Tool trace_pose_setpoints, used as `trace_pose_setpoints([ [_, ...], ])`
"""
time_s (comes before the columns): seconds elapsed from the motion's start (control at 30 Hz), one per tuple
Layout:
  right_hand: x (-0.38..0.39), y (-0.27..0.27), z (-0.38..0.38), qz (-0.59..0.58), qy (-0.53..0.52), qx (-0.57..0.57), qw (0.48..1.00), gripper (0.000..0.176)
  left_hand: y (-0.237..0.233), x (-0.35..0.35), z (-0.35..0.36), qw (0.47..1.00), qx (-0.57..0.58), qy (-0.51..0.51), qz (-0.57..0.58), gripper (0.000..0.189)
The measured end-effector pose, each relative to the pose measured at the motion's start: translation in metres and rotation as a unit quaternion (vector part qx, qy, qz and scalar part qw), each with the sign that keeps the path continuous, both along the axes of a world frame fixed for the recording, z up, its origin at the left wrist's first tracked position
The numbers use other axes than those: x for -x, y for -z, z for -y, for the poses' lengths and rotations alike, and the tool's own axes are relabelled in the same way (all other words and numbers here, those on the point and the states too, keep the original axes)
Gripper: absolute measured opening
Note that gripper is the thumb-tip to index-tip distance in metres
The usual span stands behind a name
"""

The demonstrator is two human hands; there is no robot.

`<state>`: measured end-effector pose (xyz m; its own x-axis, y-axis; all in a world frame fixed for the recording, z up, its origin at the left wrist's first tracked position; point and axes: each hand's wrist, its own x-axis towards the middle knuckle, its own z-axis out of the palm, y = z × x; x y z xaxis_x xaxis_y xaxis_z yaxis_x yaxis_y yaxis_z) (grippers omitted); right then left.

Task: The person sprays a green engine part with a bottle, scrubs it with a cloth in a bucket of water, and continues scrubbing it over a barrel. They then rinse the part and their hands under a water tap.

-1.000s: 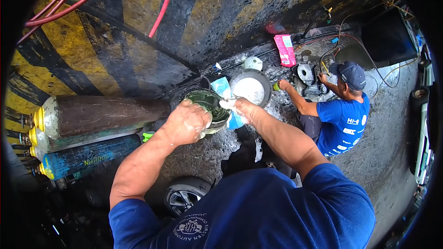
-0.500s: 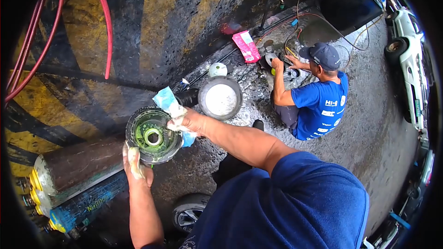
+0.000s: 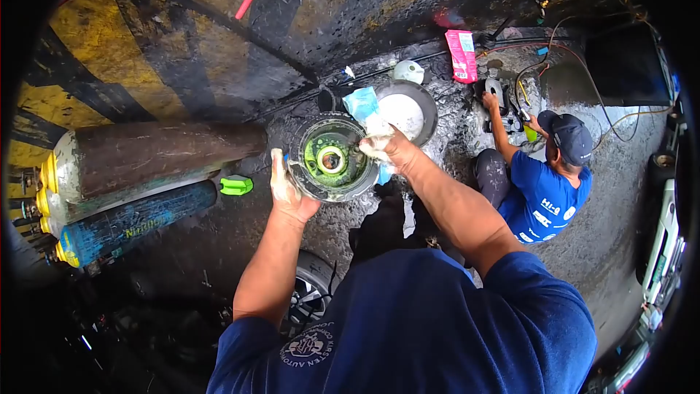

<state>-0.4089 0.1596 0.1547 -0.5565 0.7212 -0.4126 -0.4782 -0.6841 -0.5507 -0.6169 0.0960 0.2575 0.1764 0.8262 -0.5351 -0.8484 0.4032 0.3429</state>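
A dark, round brake drum (image 3: pixel 306 157), smeared yellow-green inside around a pale central hub, is held up in front of me. My left hand (image 3: pixel 293 193) grips its left and lower edge, with white suds or grease on the fingers. At the right rim, my right hand (image 3: pixel 396 149) is closed on a light blue and white cloth (image 3: pixel 360 104) and presses against the drum. Whitish suds coat those fingers too. Behind the right hand, a dark basin (image 3: pixel 428 103) of white liquid rests on the wet floor.
Gas cylinders (image 3: pixel 160 160) lie at left beside a green object (image 3: pixel 235 185). A wheel (image 3: pixel 310 288) is below my left arm. At right a co-worker (image 3: pixel 547 190) crouches, handling a round part. A pink packet (image 3: pixel 461 56) and a white container (image 3: pixel 408 71) stand near the striped wall.
My view has shifted, so the drum and both hands appear further right. The green object on the floor now shows. The co-worker's hands have moved; my grip on drum and cloth continues.
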Motion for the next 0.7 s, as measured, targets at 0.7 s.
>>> trace_pose_setpoints([
  [0.7, 0.002, -0.097, -0.038, 0.319, -0.133, -0.541, 0.767, 0.051, 0.042, -0.036, -0.005, 0.974, -0.084, -0.086, 0.193, 0.053],
])
